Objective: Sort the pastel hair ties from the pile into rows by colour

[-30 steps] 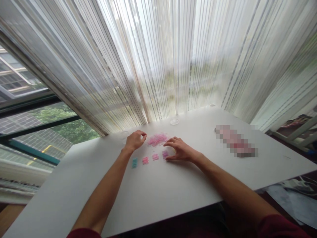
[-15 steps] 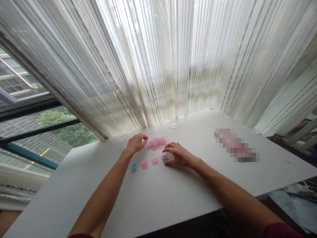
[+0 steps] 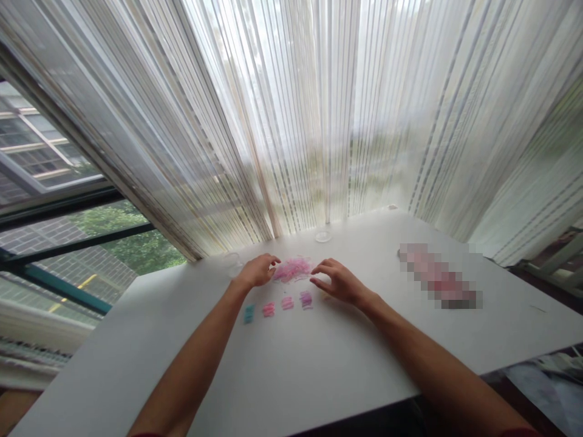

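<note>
A loose heap of thin pink and lilac strips (image 3: 294,269) lies on the white table. My left hand (image 3: 259,270) is at the heap's left edge, thumb and fingers apart, with nothing visible in it. To the right of the heap my right hand (image 3: 337,280) is open, fingertips close to the strips. Nearer to me is a row of small sorted piles: a teal pile (image 3: 248,314), a coral-pink pile (image 3: 268,309), a light pink pile (image 3: 287,303) and a purple pile (image 3: 306,299). The strips' exact kind is too small to make out.
A clear round lid or dish (image 3: 323,237) lies behind the heap, and another clear container (image 3: 233,262) stands behind my left hand. A pixelated pinkish object (image 3: 439,276) is on the right of the table (image 3: 364,370). A string curtain (image 3: 310,121) hangs along the back edge.
My right hand has left the purple pile and moved up toward the heap. My left hand has come slightly closer to the heap. The camera view has shifted a little.
</note>
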### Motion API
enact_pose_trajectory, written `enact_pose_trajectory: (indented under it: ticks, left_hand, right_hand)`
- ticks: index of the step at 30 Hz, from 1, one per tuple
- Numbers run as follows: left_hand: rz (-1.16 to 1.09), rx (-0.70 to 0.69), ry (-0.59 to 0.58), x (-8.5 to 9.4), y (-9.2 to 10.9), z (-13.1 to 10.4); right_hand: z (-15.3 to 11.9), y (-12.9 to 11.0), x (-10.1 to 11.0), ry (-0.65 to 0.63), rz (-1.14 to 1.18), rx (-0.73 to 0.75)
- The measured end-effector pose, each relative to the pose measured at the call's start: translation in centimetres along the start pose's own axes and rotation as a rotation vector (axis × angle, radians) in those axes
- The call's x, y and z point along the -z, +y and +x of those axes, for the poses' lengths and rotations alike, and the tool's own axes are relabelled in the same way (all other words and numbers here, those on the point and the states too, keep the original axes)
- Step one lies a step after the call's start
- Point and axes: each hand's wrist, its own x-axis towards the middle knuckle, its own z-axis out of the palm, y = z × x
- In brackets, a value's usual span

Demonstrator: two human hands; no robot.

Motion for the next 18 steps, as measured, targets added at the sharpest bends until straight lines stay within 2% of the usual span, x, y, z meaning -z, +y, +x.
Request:
enact_pose_trajectory:
  ticks: [7, 10, 18]
  left_hand:
    - [0.017, -0.068, 0.018, 1.1, 2.0, 0.2]
    - [0.036, -0.1, -0.004, 1.3, 2.9, 0.4]
    - [0.07, -0.14, -0.037, 0.7, 3.8, 0.9]
  right_hand:
    - [0.2, 3.0, -0.2, 0.191, 0.177, -0.345]
    - [0.3, 3.5, -0.4, 0.224, 0.24, -0.453]
    - [0.3, 3.5, -0.7, 0.251, 0.244, -0.45]
